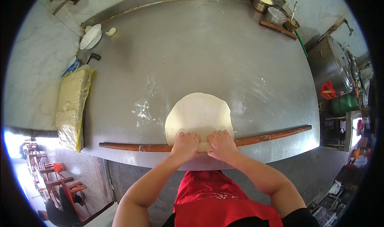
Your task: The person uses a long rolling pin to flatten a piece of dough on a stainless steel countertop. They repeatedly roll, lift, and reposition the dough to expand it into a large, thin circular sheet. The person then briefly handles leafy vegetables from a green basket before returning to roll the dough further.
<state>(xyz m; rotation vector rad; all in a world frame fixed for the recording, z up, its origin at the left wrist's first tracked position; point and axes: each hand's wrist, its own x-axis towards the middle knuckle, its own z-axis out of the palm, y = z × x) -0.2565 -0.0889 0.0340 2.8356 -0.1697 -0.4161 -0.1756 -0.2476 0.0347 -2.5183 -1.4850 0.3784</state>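
A flat, roughly round sheet of dough [198,113] lies on the steel worktop [192,53] near its front edge. Its near edge is wrapped around the middle of a long wooden rolling pin [270,138], which spans much of the table's width. My left hand [186,144] presses on the wrapped dough and pin, fingers curled over them. Beside it, my right hand [221,144] rests on the same roll in a similar way. A short stretch of rolled dough shows between the hands. What lies under the palms is hidden.
A plastic-wrapped slab [72,107] stands along the left edge, with a cleaver [90,57] and a white bowl [91,36] behind it. A scrap of dough [111,31] lies nearby. Metal pots [276,16] and a wooden bar [278,30] sit back right; a large steel pot [330,62] stands beyond.
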